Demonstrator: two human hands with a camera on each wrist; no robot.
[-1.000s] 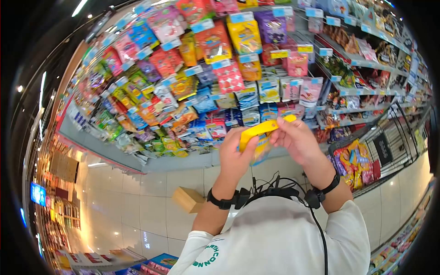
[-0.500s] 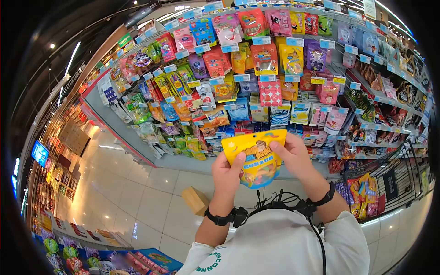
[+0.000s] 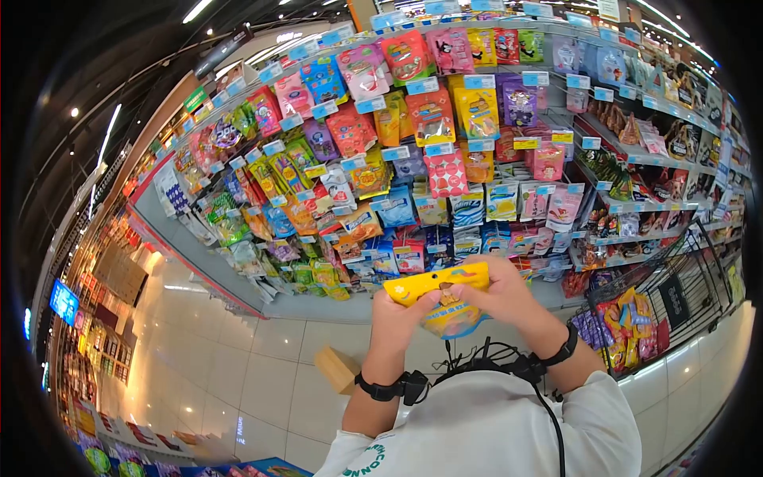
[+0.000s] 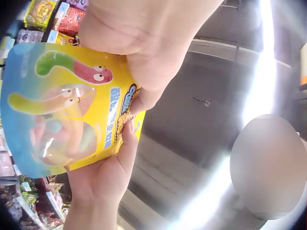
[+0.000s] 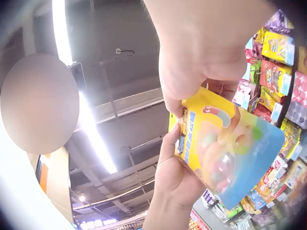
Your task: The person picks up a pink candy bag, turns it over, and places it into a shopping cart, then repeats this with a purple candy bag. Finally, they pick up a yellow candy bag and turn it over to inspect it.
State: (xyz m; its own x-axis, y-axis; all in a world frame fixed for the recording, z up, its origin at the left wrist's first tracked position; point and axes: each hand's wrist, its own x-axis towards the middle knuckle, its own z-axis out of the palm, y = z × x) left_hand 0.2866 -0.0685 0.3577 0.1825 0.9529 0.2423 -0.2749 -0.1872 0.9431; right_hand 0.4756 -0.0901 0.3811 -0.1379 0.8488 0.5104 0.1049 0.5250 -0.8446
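A yellow and blue candy pouch [image 3: 451, 306] is held up in front of the chest between both hands. The left hand [image 3: 400, 316] grips its left side, and the right hand [image 3: 506, 292] grips its right side. Both thumbs press on the printed front near the top, their tips almost meeting. In the left wrist view the pouch [image 4: 62, 110] shows worm-shaped gummies printed round a clear window. The right wrist view shows the same pouch [image 5: 225, 148] with the thumbs close together at its top part.
Ahead, a rack of hanging candy bags [image 3: 433, 119] carries price tags. A wire cart [image 3: 683, 294] holding several packets [image 3: 628, 326] is on the right. On the tiled floor lies a cardboard box [image 3: 337, 369]. More shelves [image 3: 103, 342] line the far left.
The pouch was folded or edge-on at first, then faced up flat; now its top part tips forward and the thumbs have moved inward, closer together. The head view has shifted.
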